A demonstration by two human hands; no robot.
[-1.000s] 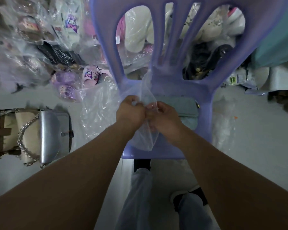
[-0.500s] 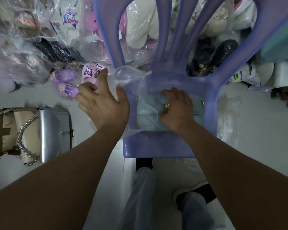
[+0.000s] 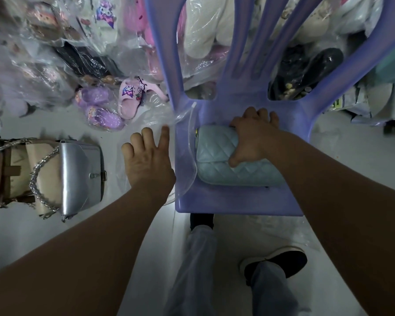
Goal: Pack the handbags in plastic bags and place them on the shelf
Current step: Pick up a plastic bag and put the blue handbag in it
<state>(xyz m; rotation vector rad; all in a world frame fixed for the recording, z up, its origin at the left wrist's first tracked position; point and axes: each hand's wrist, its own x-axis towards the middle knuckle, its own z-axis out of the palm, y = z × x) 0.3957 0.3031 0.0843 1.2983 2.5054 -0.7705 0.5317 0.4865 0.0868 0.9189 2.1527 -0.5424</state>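
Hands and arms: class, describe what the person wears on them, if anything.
Both forearms are bare to the frame's edge; no sleeves show. The left hand and right hand wear no gloves. No watch, bracelet or ring is visible.

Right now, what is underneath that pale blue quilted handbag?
The pale blue handbag rests on the purple chair seat, gripped by the right hand. A clear plastic bag lies at its left end; whether plastic runs beneath it is hidden by the bag itself.
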